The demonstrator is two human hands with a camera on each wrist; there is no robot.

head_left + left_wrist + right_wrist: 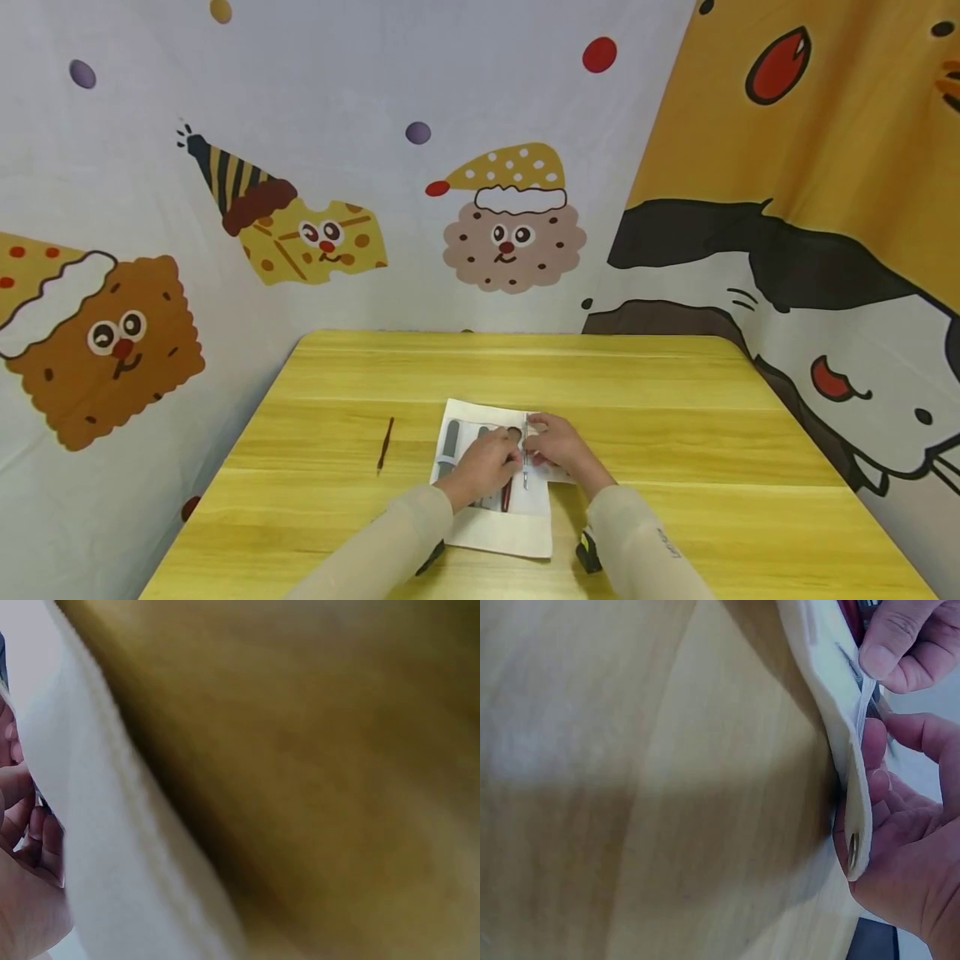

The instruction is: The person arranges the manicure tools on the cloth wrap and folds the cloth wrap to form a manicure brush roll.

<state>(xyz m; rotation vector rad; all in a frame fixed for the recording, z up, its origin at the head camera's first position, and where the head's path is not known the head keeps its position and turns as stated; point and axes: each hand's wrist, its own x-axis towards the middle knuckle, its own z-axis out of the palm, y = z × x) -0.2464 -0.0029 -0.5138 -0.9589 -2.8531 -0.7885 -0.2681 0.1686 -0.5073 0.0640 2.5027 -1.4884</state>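
Note:
A cream felt roll case (498, 533) lies unfolded on the table, with several tools tucked in it, among them a grey flat tool (452, 437) and a dark red-handled tool (507, 497). My left hand (483, 462) reaches over its middle and pinches a white elastic strap (865, 705) between thumb and finger. On the right, my right hand (558, 442) holds a slim silver metal tool (526, 477) upright along the strap. Its fingers curl beneath the case's edge, near a metal snap (853, 850). In the left wrist view, felt (97, 787) hides most of the left hand.
Left of the case, a thin brown-handled tool (386, 442) with a fine tip lies alone on the yellow wooden table (315, 383). Behind the table hangs a cartoon-printed cloth (360, 100). Dark bands sit near both sleeves, one a black and yellow item (588, 550).

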